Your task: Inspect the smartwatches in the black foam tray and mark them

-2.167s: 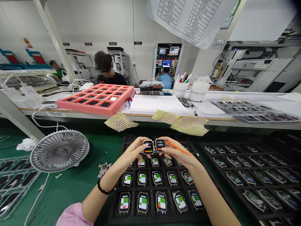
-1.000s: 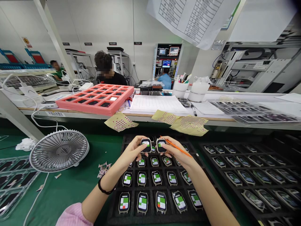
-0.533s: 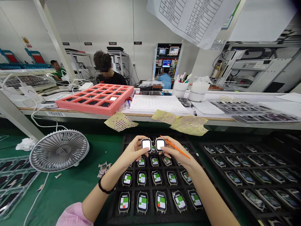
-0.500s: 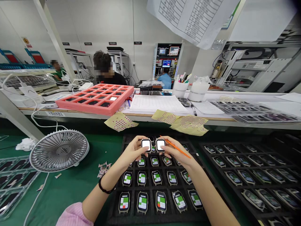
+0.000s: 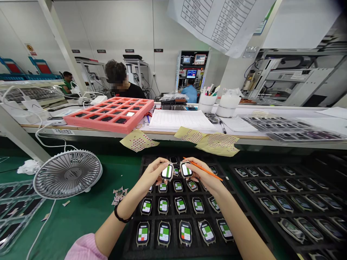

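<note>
My left hand [image 5: 157, 171] is closed on a square-faced watch [image 5: 167, 172], its screen lit white with a green band. Beside it, my right hand [image 5: 199, 171] grips a second watch [image 5: 186, 169] with a similar lit screen, and also holds an orange stick [image 5: 204, 169] that lies across the fingers. The two watches are close but apart, above a black tray [image 5: 172, 251] with rows of watches showing green and white screens.
Another black tray [image 5: 260, 191] of watches lies at the right. At the left stand a grey fan [image 5: 69, 174] and clear trays [image 5: 16, 206]. A shelf ahead carries a pink foam tray [image 5: 130, 124], papers [image 5: 181, 119] and white pots. People sit beyond.
Both watch screens have gone from plain white to white with a green band. The left watch has tilted and moved slightly down; the right hand's fingers have shifted on its watch.
</note>
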Demonstrator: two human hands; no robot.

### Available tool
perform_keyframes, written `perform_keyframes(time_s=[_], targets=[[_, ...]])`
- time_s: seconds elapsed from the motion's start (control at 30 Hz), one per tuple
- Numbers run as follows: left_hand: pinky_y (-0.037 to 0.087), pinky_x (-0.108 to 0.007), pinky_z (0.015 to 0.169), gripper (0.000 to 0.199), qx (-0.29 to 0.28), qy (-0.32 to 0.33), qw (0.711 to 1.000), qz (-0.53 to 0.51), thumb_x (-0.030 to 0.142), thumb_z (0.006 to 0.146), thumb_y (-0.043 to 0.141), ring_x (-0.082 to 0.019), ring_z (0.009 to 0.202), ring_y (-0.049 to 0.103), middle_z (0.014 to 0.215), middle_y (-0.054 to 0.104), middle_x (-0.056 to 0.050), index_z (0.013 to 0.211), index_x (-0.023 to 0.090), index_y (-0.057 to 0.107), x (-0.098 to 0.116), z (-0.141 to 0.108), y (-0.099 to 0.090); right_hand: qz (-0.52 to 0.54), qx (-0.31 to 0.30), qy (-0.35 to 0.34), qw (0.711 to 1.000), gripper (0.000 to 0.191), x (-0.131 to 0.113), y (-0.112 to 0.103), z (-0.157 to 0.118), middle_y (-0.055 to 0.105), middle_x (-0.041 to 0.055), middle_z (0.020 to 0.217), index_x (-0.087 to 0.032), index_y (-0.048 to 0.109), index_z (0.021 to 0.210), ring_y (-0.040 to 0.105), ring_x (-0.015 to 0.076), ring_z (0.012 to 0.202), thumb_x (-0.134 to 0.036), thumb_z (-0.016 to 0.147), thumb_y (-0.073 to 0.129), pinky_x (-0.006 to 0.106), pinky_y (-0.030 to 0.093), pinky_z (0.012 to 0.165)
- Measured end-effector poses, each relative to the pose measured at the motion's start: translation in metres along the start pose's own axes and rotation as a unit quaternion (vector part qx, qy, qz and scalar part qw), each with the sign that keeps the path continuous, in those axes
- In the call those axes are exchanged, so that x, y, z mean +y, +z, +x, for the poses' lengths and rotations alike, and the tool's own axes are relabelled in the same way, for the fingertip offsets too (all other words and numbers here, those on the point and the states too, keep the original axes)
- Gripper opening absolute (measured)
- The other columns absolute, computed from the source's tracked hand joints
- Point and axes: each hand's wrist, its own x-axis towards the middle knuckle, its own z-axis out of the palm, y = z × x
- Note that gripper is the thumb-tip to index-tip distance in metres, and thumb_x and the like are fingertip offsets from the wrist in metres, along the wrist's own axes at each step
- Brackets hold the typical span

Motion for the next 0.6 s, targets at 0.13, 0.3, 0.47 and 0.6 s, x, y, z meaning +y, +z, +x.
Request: perform_keyframes(time_s=[0.13,0.3,0.47,0.6], targets=[[0.025,-0.015,0.034,0.044,-0.009,0.0,1.0,0.013,0.058,0.075,0.062,-0.009,0.047,0.057,0.075,0.065,-0.001,0.095,0.019,0.054,-0.0019,0.0004,-0.0001,-0.012,0.007,0.001,1.0,0.03,-0.0019,0.0007,-0.0019,0.061,0.0007,0.071,-0.021,0.061,0.092,0.057,0.0131,0.055,-0.046,0.077,0.067,0.023,0.027,0.041],[0.028,-0.016,0.035,0.044,-0.033,0.011,0.999,0.021,0.054,0.076,0.064,-0.01,0.053,0.059,0.084,0.064,-0.003,0.101,0.02,0.053,-0.0049,0.0017,-0.0024,-0.011,0.003,0.004,1.0,0.029,0.0007,-0.002,-0.0008,0.06,0.0007,0.074,-0.022,0.062,0.095,0.056,0.0127,0.056,-0.042,0.075,0.07,0.023,0.026,0.041],[0.037,-0.016,0.039,0.047,-0.07,0.035,0.997,0.014,0.045,0.074,0.07,-0.013,0.067,0.063,0.102,0.062,-0.007,0.108,0.021,0.049,-0.0081,0.0037,-0.0051,-0.003,-0.026,-0.008,1.0,0.042,0.0006,-0.0046,-0.0015,0.06,0.002,0.087,-0.025,0.059,0.111,0.059,0.0149,0.068,-0.032,0.072,0.073,0.023,0.03,0.044],[0.039,-0.016,0.041,0.048,-0.082,0.044,0.996,0.01,0.039,0.074,0.072,-0.014,0.073,0.063,0.108,0.06,-0.009,0.111,0.021,0.047,-0.01,0.004,-0.0065,0.004,-0.037,-0.008,0.999,0.049,-0.0008,-0.0036,-0.0026,0.061,0.0015,0.086,-0.025,0.056,0.115,0.058,0.0143,0.069,-0.027,0.07,0.075,0.022,0.031,0.045]])
